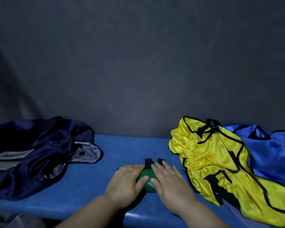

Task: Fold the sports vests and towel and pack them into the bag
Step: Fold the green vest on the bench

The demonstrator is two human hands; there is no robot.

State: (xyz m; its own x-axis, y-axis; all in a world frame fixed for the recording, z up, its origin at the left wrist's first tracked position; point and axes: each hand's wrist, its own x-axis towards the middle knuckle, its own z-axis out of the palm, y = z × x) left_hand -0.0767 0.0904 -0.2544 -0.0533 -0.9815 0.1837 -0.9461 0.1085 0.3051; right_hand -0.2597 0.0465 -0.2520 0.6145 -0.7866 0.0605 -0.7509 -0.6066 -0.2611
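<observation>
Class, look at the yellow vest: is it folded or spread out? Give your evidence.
Spread out, not folded: the yellow vest lies crumpled in loose wrinkles, partly over the blue vest.

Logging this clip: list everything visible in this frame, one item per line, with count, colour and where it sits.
Small folded shiny green sports vest with black straps: one, green, centre of the table, under both hands.
Crumpled shiny yellow sports vest with black trim: one, yellow, right side of the table.
Crumpled shiny blue sports vest with black trim: one, blue, far right, partly under the yellow one.
Limp navy fabric bag with grey lining: one, navy, left side of the table.
White label: one, white, on the bag.
Blue table surface: one, blue, beneath everything.
Dark grey cloth backdrop: one, grey, behind the table.
Left hand: one, flat on the green vest.
Right hand: one, flat on the green vest.
</observation>
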